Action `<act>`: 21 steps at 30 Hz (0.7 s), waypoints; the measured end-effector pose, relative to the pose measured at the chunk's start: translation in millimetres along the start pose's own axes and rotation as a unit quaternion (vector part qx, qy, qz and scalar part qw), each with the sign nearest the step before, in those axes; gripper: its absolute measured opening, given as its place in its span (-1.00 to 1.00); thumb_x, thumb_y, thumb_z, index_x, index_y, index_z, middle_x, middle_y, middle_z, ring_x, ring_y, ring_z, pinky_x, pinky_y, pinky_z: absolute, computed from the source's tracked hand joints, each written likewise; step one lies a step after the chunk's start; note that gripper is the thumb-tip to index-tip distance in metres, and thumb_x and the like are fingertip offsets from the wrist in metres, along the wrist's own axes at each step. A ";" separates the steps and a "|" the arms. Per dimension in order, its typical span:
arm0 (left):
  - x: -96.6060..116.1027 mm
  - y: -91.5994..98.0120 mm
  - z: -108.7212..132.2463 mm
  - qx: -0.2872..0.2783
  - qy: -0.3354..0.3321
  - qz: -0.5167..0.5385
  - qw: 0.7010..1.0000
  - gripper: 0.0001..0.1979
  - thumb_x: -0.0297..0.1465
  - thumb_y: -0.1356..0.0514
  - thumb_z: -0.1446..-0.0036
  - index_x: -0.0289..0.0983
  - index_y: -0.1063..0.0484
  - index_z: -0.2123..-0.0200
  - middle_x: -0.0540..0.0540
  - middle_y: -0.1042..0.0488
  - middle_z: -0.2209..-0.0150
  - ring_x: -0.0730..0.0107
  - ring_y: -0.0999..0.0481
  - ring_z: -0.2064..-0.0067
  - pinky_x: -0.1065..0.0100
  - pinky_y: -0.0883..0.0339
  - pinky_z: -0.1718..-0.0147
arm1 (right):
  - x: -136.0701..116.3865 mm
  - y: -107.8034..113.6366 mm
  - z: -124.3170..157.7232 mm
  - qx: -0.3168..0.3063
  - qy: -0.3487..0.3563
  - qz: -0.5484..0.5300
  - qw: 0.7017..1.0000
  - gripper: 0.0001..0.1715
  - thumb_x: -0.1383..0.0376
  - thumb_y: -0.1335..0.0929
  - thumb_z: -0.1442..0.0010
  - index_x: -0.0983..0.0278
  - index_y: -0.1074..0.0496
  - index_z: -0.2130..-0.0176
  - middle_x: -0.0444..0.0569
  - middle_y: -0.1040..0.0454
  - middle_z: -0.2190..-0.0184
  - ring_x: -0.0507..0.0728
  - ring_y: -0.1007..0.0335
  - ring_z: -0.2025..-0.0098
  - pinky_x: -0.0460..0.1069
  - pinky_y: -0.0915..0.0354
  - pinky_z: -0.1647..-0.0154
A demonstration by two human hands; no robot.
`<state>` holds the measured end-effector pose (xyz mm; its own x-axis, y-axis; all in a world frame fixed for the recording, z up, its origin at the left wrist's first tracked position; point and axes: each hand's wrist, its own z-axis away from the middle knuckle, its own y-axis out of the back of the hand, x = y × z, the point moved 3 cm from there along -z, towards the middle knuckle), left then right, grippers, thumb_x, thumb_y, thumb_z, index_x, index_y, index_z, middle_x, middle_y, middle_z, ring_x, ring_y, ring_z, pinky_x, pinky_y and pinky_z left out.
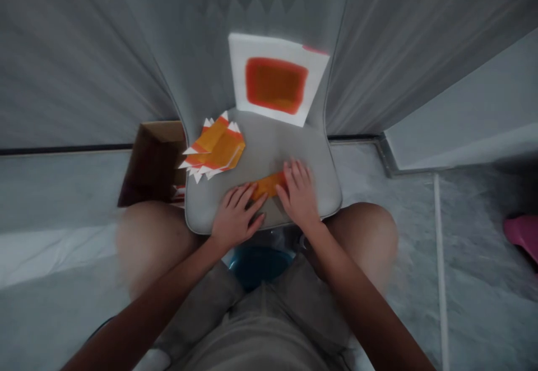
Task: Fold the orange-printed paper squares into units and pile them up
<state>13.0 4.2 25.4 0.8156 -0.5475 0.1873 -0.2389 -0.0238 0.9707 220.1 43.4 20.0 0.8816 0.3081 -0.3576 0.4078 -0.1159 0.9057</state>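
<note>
A narrow orange paper strip (269, 186) lies on the grey chair seat (277, 141), near its front edge. My left hand (237, 211) rests over the strip's left end, fingers spread and flat. Over the right end lies my right hand (299, 194), its fingers extended and slightly blurred. Several folded orange and white paper pieces (218, 149) are piled at the left of the seat. Behind them, a white sheet with an orange square (275, 85) leans against the chair's backrest.
An open cardboard box (145, 163) stands on the floor left of the chair. Grey curtains (75, 57) hang behind. Below the seat edge, between my legs, is a blue round object (260, 264). Something pink (523, 236) is on the floor at the far right.
</note>
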 end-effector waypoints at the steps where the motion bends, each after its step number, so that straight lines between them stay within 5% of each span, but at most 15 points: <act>1: -0.2 -0.4 0.0 0.000 -0.001 0.003 1.000 -0.40 -0.16 -0.13 -0.40 -0.02 -0.24 -0.46 -0.14 -0.12 -0.52 -0.05 -0.13 -0.52 -0.16 -0.03 -0.47 | 0.0 -2.0 -3.3 -0.016 -0.002 0.003 1.000 -0.24 0.05 -0.06 -0.55 0.37 -0.01 -0.54 0.19 -0.05 -0.54 0.32 0.13 -0.59 0.35 0.17 -0.57; 5: -0.1 -3.4 -0.1 -0.002 0.002 0.006 1.000 -0.31 -0.15 -0.13 -0.39 -0.05 -0.10 -0.51 -0.14 0.00 -0.56 -0.06 -0.06 -0.54 -0.15 0.01 -0.49 | -4.3 -7.7 -9.1 -0.060 -0.013 0.023 0.998 -0.22 0.08 -0.05 -0.55 0.50 -0.01 -0.52 0.27 -0.07 -0.52 0.32 0.10 -0.58 0.34 0.24 -0.58; 11: 0.2 -4.0 -0.5 -0.012 0.007 0.004 1.000 -0.08 -0.03 -0.13 -0.36 -0.39 0.14 -0.56 -0.36 -0.01 -0.54 -0.10 -0.05 -0.54 -0.10 0.01 -0.51 | -6.8 -7.1 -8.6 -0.057 -0.013 0.014 0.998 -0.21 0.11 -0.07 -0.53 0.55 -0.03 -0.50 0.31 -0.07 -0.52 0.33 0.10 -0.58 0.33 0.22 -0.58; 15: -3.2 3.6 -1.7 0.012 0.018 0.023 1.000 -0.30 -0.09 -0.06 -0.43 -0.31 -0.13 -0.49 -0.27 -0.21 -0.48 0.01 -0.23 -0.48 -0.06 -0.15 -0.45 | 1.8 -7.4 -3.8 -0.007 -0.004 -0.040 0.999 -0.31 0.27 -0.10 -0.47 0.46 -0.19 -0.46 0.26 -0.23 -0.46 0.30 -0.07 -0.52 0.33 0.05 -0.55; 18: -5.3 12.4 -8.2 0.071 0.070 0.045 0.994 -0.57 -0.19 -0.02 -0.48 -0.20 -0.47 -0.25 -0.17 -0.50 -0.29 0.13 -0.48 -0.31 0.03 -0.35 -0.31 | 14.0 -8.0 4.0 0.074 -0.042 -0.121 0.989 -0.36 0.33 -0.13 -0.42 0.32 -0.33 -0.39 0.19 -0.36 -0.37 0.26 -0.28 -0.40 0.27 -0.24 -0.42; 21: -5.5 19.5 -21.9 0.097 0.137 0.032 0.985 -0.69 -0.20 -0.11 -0.45 -0.17 -0.57 -0.06 -0.14 -0.63 -0.08 0.10 -0.58 -0.11 0.05 -0.44 -0.15 | 22.3 -8.8 15.1 0.164 -0.099 -0.167 0.967 -0.37 0.33 -0.14 -0.40 0.28 -0.35 -0.36 0.22 -0.38 -0.33 0.26 -0.33 -0.36 0.29 -0.32 -0.37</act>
<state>15.4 25.0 46.6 0.9011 -0.3067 0.3066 -0.3691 -0.1713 0.9135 239.7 37.0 0.6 0.7034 0.1959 -0.6833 0.7018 -0.3443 0.6237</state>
